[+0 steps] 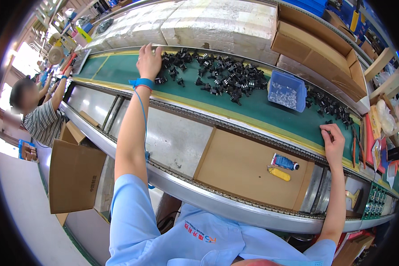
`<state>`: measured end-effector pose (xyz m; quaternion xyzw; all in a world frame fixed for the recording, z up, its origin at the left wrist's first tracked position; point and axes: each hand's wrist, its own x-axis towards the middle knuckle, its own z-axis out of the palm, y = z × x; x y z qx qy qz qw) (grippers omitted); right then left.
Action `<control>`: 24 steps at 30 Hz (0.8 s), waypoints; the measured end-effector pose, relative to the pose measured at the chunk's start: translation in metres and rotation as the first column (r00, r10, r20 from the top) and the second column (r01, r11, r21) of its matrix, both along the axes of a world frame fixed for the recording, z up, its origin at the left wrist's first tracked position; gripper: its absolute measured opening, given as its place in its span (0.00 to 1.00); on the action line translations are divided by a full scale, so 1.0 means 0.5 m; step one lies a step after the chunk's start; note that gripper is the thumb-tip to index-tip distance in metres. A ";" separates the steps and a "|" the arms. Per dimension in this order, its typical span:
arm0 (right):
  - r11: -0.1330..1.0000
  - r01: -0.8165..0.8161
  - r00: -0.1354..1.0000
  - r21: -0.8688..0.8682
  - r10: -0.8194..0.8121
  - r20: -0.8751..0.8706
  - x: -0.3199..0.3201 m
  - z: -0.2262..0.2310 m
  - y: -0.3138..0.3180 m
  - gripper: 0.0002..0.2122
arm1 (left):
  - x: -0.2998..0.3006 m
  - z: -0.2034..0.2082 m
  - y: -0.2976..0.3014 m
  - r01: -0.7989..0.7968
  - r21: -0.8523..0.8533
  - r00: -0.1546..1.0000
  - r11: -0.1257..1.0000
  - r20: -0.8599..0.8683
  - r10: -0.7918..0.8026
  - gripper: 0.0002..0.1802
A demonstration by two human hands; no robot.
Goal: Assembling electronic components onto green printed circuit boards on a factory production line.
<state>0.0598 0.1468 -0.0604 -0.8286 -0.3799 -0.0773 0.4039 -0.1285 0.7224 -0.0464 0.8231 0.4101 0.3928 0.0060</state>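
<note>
My left hand (149,63) reaches over the green belt surface (133,63), at the left edge of a loose pile of small black plastic parts (235,75). Its thumb and fingers are apart, and no held part shows. A blue wrist strap (142,82) with a cord circles that wrist. At the right, my right hand (334,141) rests by the belt's near edge, its fingers curled in with thumb close to forefinger. Anything between those fingertips is too small to make out. A blue bin (304,91) of small clear pieces stands between the hands, among the black parts.
Nearer me, a cardboard sheet (235,177) on the metal rollers carries a blue-and-white tube (284,162) and a yellow-handled tool (279,174). Pliers (354,146) lie at the right. An open carton (314,44) sits behind; another person (42,113) works at far left.
</note>
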 end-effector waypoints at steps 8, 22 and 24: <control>1.000 0.007 1.000 0.000 -0.007 -0.010 0.007 -0.006 0.014 0.04 | -0.028 -0.066 0.171 0.285 -0.321 0.956 0.903 0.029 -0.292 0.31; 1.000 0.029 0.999 -0.001 -0.029 0.043 0.008 -0.009 0.015 0.04 | 0.097 -0.070 -0.119 0.524 -0.265 0.825 0.810 0.393 -0.405 0.23; 0.999 0.035 0.999 -0.001 -0.035 0.035 0.007 -0.012 0.013 0.04 | 0.108 -0.080 -0.163 0.480 -0.216 0.845 0.850 0.375 -0.382 0.23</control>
